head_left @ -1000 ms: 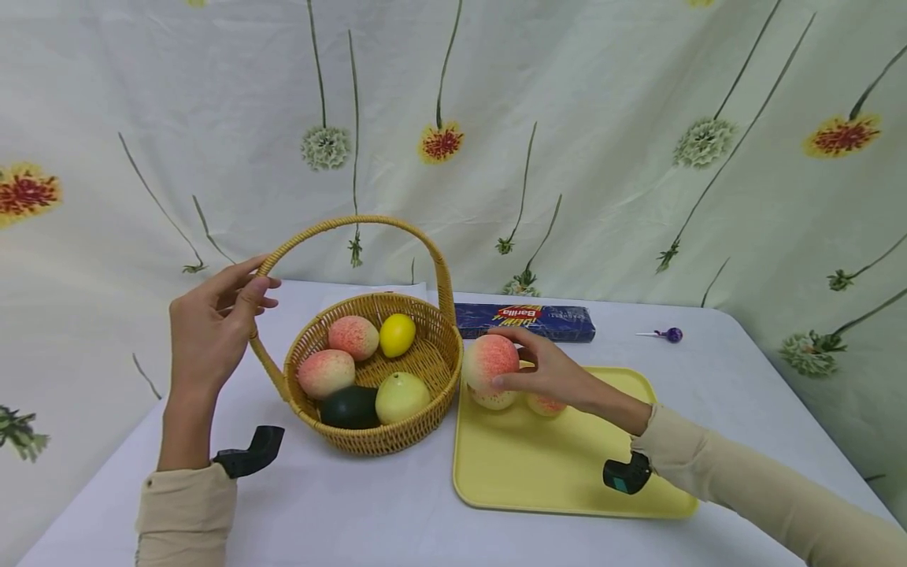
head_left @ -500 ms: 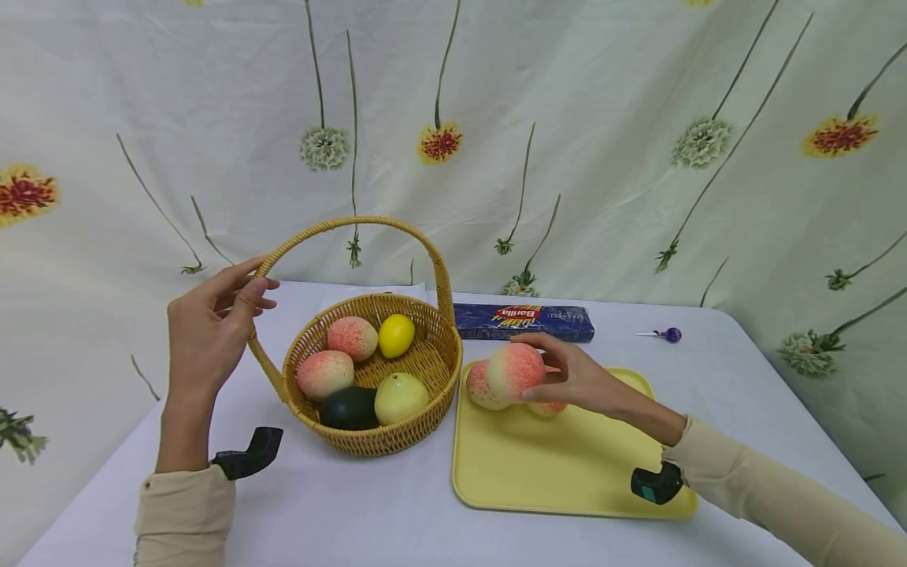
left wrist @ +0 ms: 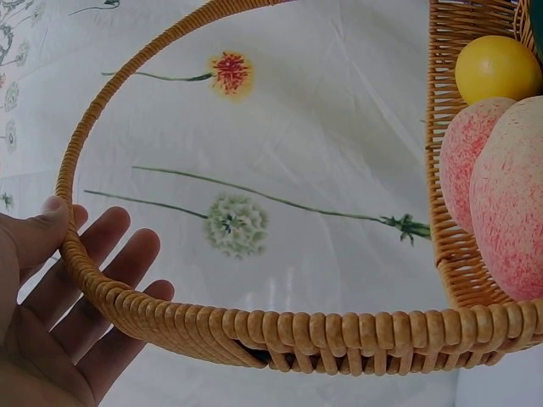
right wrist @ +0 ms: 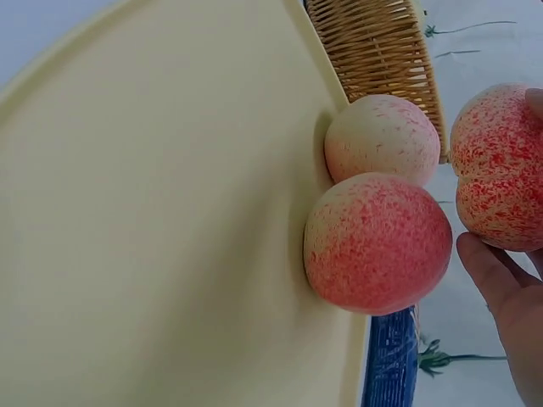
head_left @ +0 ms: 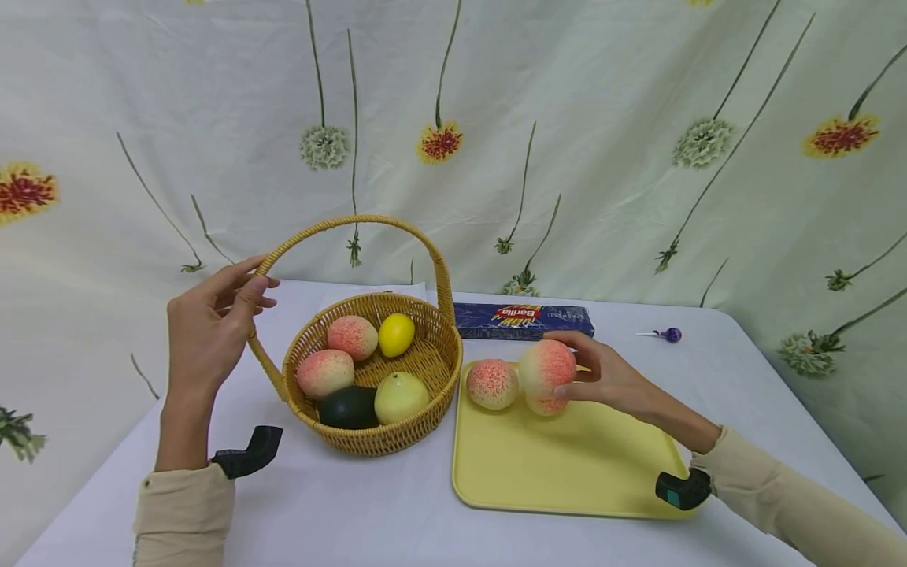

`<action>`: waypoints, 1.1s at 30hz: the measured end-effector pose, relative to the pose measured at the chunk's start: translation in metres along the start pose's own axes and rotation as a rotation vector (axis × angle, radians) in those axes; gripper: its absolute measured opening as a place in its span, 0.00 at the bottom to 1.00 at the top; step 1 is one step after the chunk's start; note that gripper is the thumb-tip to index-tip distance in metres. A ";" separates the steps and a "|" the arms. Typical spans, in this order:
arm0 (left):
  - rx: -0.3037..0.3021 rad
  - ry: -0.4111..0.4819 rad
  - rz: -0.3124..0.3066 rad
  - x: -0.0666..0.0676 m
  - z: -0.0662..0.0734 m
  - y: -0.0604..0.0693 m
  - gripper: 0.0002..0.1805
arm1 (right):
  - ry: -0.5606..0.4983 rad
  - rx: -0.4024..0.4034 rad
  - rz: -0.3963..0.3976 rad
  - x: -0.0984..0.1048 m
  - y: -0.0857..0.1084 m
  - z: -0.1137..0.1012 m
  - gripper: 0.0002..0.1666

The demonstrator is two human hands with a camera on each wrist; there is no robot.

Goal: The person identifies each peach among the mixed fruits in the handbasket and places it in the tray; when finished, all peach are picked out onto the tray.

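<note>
Head view: the left hand [head_left: 212,335] grips the handle [head_left: 357,220] of a wicker basket [head_left: 397,441] on its left side, thumb in front; in the basket lie a rear peach [head_left: 352,338], a front peach [head_left: 325,374], a yellow fruit [head_left: 397,335], a dark green fruit [head_left: 349,408] and a pale green fruit [head_left: 401,398]; the right hand [head_left: 605,379] pinches the held peach [head_left: 547,366], pink and cream, between thumb and fingers above the far part of a yellow tray [head_left: 553,465]; on the tray rest a near-basket peach [head_left: 492,384] and a second tray peach [head_left: 546,405], the latter largely hidden by the held one; beyond lies a blue box [head_left: 524,321] marked Barilla, with a purple lollipop [head_left: 669,335] farther right, both on the white table [head_left: 340,504]. Left wrist view: the handle passes between thumb and fingers, whose tips show beyond it; both basket peaches and the yellow fruit appear at the right margin. Right wrist view: the held peach, touched by the fingers, stands apart from the tray's pair; these overlap in the line of sight — whether they touch cannot be told.
</note>
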State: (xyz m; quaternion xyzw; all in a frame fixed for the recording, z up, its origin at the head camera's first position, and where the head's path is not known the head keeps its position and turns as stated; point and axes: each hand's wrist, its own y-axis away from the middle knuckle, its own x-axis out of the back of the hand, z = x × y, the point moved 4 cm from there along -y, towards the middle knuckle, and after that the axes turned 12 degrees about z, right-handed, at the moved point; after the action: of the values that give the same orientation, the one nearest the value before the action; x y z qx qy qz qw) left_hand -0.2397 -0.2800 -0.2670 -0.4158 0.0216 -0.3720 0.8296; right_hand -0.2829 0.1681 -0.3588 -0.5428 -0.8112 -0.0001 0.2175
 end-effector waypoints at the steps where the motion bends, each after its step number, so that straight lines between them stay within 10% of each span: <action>1: 0.002 -0.002 0.000 0.000 0.000 0.000 0.18 | 0.005 -0.008 0.007 0.003 0.001 0.002 0.40; 33: 0.013 -0.011 -0.004 -0.001 0.000 0.000 0.19 | 0.122 -0.095 0.110 0.063 0.026 0.043 0.36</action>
State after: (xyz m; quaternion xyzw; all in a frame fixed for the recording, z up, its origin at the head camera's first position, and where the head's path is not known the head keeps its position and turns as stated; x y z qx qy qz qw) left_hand -0.2400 -0.2795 -0.2670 -0.4124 0.0138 -0.3715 0.8317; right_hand -0.2950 0.2442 -0.3820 -0.5954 -0.7643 -0.0597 0.2403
